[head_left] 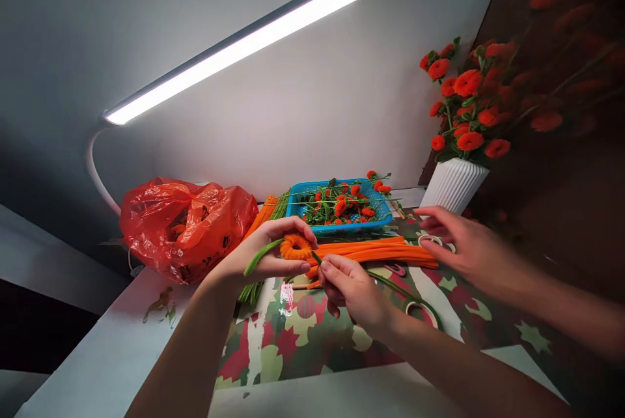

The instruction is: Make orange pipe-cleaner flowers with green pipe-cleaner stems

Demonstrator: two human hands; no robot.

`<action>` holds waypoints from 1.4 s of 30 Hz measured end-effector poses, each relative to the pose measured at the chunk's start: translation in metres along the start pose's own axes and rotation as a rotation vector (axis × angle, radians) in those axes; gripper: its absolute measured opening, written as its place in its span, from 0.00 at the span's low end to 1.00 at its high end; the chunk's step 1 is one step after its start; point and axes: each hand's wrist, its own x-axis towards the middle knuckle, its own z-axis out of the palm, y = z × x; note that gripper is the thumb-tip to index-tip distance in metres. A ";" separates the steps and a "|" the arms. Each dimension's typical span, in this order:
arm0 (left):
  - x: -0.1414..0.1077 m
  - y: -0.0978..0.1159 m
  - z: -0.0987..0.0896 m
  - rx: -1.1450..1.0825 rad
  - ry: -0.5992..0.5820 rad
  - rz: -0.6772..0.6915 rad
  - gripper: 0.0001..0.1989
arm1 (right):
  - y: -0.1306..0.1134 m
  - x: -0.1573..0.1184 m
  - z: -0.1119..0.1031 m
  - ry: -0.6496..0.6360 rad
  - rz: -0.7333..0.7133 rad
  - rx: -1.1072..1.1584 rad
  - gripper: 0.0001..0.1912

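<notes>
A lit tube lamp [234, 50] slants across a pale wall [293, 112], beside a dark brown panel [551, 183].

A hand could slide over the near part of the patterned mat [312, 346], but the red bag [180, 229] blocks the left, the blue basket [336, 230] the back, and another person's hand [456, 239] and the white vase [454, 187] the right.

head-worn view, forward, down over hands [359, 291]

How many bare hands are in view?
3: the left hand holding a fuzzy orange ring, the right hand pinching a thin green strip, and another person's hand near the white ribbed vase.
</notes>
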 end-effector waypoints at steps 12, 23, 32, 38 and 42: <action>0.005 -0.009 0.008 0.199 0.148 0.066 0.06 | -0.001 -0.001 -0.004 -0.034 0.015 -0.001 0.21; 0.016 -0.024 0.005 0.063 0.217 0.069 0.07 | -0.001 0.009 -0.019 -0.057 0.040 -0.090 0.20; 0.016 -0.022 0.024 -0.068 0.092 0.133 0.13 | -0.014 0.011 -0.032 -0.099 -0.004 -0.069 0.22; 0.019 -0.029 0.022 -0.026 0.148 0.123 0.08 | -0.013 0.013 -0.036 -0.128 -0.034 -0.107 0.22; 0.019 -0.027 0.019 -0.010 0.196 0.082 0.09 | -0.010 0.015 -0.032 -0.111 -0.023 -0.098 0.24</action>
